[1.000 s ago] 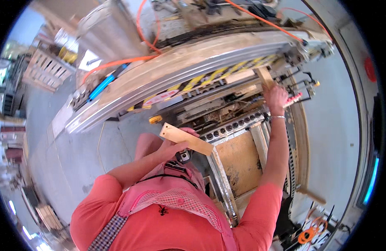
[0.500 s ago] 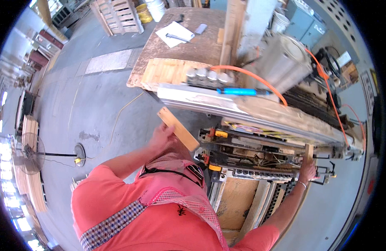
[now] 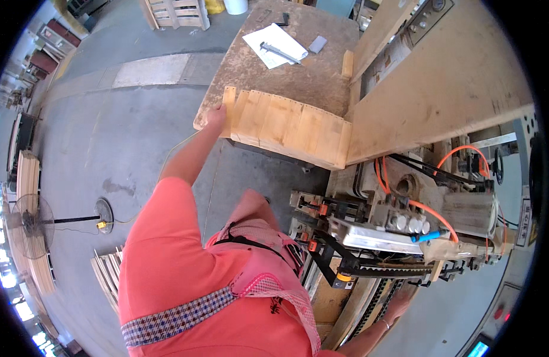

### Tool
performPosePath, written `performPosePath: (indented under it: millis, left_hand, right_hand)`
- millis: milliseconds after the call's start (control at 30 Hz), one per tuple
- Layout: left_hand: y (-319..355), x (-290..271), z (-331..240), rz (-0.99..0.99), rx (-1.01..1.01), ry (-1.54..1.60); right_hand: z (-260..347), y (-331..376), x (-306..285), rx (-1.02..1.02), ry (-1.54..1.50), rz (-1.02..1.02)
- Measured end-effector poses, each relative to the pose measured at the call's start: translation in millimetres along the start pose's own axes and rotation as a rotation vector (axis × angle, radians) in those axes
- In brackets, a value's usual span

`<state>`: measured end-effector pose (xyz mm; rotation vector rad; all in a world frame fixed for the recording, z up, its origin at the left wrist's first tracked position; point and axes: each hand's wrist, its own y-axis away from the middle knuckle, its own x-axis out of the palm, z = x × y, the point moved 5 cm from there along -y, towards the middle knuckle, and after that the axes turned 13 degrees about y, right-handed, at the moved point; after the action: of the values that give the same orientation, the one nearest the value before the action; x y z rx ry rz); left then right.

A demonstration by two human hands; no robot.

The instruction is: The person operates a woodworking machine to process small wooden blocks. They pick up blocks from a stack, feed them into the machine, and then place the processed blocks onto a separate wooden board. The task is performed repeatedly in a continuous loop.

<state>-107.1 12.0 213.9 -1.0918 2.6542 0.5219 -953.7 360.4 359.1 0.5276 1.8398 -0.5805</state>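
My left hand grips a small flat wooden board with holes near its end. It holds the board upright at the left end of a row of similar wooden boards on the brown worktable. My right hand is low by the rails at the front of the machine, a bracelet at its wrist. Its fingers are partly hidden and blurred. A wooden piece sits in the machine just beyond that hand, with a gap between them.
On the worktable lie a paper sheet, a caliper and a grey block. Orange hoses loop over the machine. A standing fan and stacked timber are at the left. A wide wooden panel rises behind.
My left hand has carried its board from in front of my body up to the row on the table. My right hand has come away from the wooden piece in the machine.
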Motion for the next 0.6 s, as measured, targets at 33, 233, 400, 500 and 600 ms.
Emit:
performPosePath:
  millis: [33, 233, 400, 500, 600]
  left_hand:
    - [-10.5, 4.4, 1.0, -0.011, -0.034, -0.025]
    - [-111.7, 47.5, 94.2, -0.015, 0.058, -0.184]
    - [-90.2, 54.3, 84.7, 0.085, -0.055, -0.088]
    - [-79.5, 53.9, 74.4, 0.085, -0.047, -0.153]
    - [-66.2, 55.8, 53.5, 0.156, 0.023, -0.249]
  right_hand:
    - [5.9, 15.5, -5.7, 0.046, 0.005, 0.059]
    - [0.3, 79.2, -9.6, 0.049, -0.034, 0.271]
    - [-4.4, 117.8, -9.6, 0.058, 0.037, 0.302]
    - [12.4, 132.3, -23.0, -0.035, -0.108, 0.189]
    - [12.5, 141.7, -25.1, 0.084, -0.155, 0.316]
